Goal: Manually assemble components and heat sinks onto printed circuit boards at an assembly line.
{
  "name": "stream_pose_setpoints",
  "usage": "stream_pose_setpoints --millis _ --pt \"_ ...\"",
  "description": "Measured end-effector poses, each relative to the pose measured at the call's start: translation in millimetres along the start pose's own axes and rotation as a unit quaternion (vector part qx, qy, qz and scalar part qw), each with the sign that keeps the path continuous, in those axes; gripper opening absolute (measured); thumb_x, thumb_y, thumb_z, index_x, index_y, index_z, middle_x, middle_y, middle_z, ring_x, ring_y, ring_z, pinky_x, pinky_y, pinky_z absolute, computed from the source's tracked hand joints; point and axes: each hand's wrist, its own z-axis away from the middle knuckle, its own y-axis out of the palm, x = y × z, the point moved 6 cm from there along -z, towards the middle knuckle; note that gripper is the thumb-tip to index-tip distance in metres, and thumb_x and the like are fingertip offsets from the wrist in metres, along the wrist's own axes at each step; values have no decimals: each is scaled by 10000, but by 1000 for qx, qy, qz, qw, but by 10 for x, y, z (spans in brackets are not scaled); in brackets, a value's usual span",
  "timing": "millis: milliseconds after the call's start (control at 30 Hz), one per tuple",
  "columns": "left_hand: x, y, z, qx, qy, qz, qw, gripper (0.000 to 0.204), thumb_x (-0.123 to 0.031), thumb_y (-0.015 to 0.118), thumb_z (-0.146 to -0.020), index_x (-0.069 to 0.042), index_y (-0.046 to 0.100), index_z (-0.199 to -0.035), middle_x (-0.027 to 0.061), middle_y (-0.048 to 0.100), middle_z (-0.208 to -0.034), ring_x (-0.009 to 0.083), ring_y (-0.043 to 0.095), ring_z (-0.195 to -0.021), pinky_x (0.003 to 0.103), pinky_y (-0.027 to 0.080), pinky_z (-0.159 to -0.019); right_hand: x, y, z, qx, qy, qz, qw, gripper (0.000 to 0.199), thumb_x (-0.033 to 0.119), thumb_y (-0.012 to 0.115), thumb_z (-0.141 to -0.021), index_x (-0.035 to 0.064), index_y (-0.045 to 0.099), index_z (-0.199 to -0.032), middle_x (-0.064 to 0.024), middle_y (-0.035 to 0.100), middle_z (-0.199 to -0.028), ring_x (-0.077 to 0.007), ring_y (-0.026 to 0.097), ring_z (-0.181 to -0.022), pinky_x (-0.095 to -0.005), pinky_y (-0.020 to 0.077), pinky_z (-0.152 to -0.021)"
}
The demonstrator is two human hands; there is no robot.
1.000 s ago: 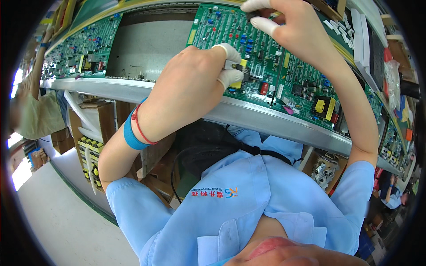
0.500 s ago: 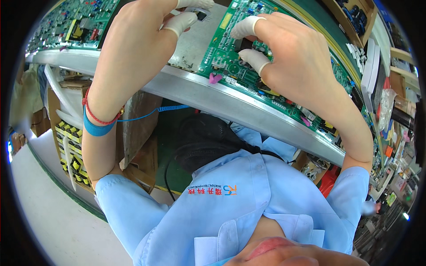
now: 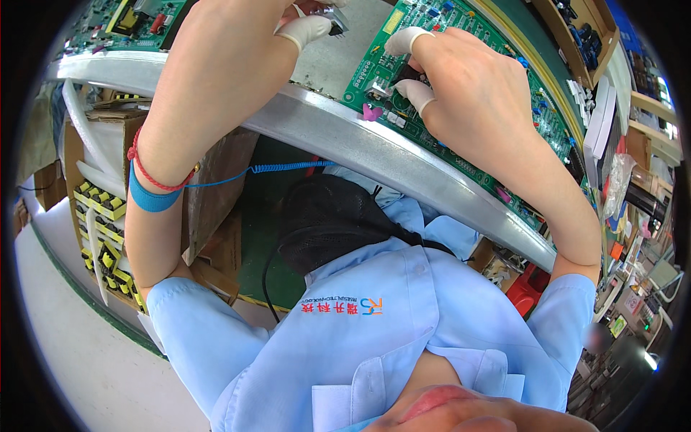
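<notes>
At the upper left, my left hand (image 3: 230, 57) is closed in a pinch, with white finger cots on its fingertips. Between thumb and fingers it holds a small black-and-silver electronic component (image 3: 334, 23), above a bare grey metal surface. My right hand (image 3: 475, 90), also in white finger cots, reaches over a green circuit board (image 3: 394, 45). Its thumb and forefinger close around a black component (image 3: 407, 75) near the board's left end; the fingers partly hide it. A small pink piece (image 3: 371, 112) sits at the board's near edge.
A metal rail (image 3: 309, 119) runs along the bench front. Another green board (image 3: 79, 32) lies far left. A blue coiled cord (image 3: 288, 166) stretches from the band on my left wrist. Yellow-and-black parts (image 3: 108, 252) fill a box at left. A brown box (image 3: 586, 43) stands at upper right.
The component in my left hand has tilted and shows more of its silver side. My right fingers are still around the black component. The whole view has shifted slightly.
</notes>
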Motion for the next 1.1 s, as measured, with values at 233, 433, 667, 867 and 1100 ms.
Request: stream_pose_setpoints --millis 233,433,667,867,1100 --pt "-119 195 -85 85 136 14 987 145 -36 676 -815 -64 692 -956 66 648 -821 251 606 -811 365 391 -851 -424 -680 -289 -46 154 -105 981 194 83 718 -823 -43 700 -970 -164 711 -857 -231 675 -761 -301 516 -688" --pt "-156 433 -26 30 267 10 963 182 9 684 -801 -75 699 -962 58 664 -902 276 582 -807 384 353 -935 -1766 -509 -209 -133 103 156 973 171 83 666 -850 -21 676 -986 -172 697 -961 -340 667 -890 -397 515 -785" --pt "-234 415 -31 50 277 -36 959 199 -20 713 -790 -85 713 -977 37 684 -932 241 599 -822 386 372 -933 -2487 -498 861 52 288 168 941 284 284 590 -929 189 682 -1180 -154 707 -1015 -345 675 -919 -412 515 -771" --pt "-299 430 -56 79 274 -69 956 206 -17 715 -781 -83 711 -976 31 690 -940 219 616 -846 386 377 -918 -2761 -409 1664 160 436 228 856 414 195 491 -952 220 540 -1362 -188 658 -1166 -363 652 -1033 -420 502 -867" --pt "-351 432 -18 79 290 -112 947 222 -17 722 -774 -81 708 -986 33 691 -936 219 625 -827 393 383 -914 -3489 -221 2347 91 396 167 898 476 122 411 -958 139 461 -1431 -188 561 -1350 -349 576 -1208 -398 444 -1012"
